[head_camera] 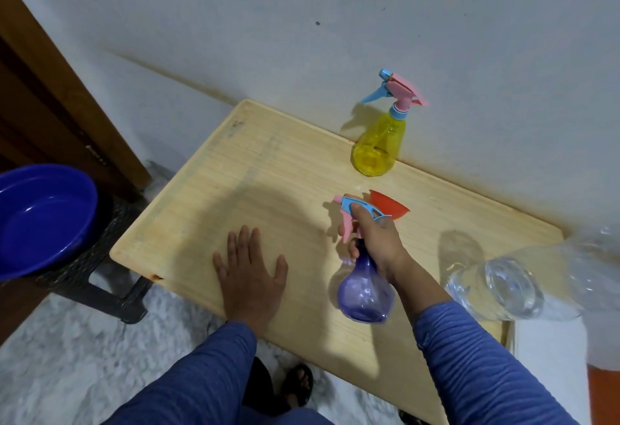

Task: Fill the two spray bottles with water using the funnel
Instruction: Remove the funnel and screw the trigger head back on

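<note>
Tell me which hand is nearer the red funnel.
Right. The right hand grips the purple spray bottle just in front of the funnel; the left hand lies flat, farther left.

Left grip (250, 273) flat (right grip (375, 240) clenched)

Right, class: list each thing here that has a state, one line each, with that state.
Purple spray bottle: upright, capped, held at the neck by the right hand.
Yellow spray bottle: upright, capped.
Red funnel: lying on the table.
Left hand: flat, empty.
Blue basin: looks empty.
</note>
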Tool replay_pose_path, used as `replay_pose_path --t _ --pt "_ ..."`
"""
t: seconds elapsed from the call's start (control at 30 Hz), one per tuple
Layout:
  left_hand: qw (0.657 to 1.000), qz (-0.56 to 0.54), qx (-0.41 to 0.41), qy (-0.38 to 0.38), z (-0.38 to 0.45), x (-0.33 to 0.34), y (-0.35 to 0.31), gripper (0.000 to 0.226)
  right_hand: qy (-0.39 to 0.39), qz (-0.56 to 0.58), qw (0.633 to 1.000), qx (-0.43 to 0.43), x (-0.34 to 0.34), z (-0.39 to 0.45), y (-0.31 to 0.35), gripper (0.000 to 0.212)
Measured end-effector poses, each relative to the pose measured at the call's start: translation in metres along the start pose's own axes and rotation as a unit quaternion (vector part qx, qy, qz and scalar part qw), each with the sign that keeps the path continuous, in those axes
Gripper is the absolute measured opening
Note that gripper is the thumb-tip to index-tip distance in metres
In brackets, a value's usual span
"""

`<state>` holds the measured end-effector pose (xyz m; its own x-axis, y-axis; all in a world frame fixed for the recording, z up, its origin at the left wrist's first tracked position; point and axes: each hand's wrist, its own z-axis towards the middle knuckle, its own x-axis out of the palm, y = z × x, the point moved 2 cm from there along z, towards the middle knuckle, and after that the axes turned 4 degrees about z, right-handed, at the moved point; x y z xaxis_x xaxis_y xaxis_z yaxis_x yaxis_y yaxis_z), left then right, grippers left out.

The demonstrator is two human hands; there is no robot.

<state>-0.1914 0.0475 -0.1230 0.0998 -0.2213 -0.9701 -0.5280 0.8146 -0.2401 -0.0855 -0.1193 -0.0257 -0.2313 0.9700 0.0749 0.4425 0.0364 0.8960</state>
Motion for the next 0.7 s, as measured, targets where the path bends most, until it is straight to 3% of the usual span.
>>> replay_pose_path --t 0.37,0.5,0.7 --pt "1.000 -0.008 0.003 0.001 -0.001 0.000 0.001 0.074 -0.039 0.006 0.990 -0.138 -0.002 -0.014 0.016 0.030" --pt "1.000 -0.008 0.008 -0.003 -0.001 0.000 0.001 0.075 -0.044 -0.039 0.980 -0.192 -0.011 -0.021 0.020 0.023" --pt "1.000 -0.002 0.015 0.009 -0.002 -0.002 0.000 0.072 -0.001 -0.099 0.974 -0.205 -0.027 -0.047 0.007 0.041"
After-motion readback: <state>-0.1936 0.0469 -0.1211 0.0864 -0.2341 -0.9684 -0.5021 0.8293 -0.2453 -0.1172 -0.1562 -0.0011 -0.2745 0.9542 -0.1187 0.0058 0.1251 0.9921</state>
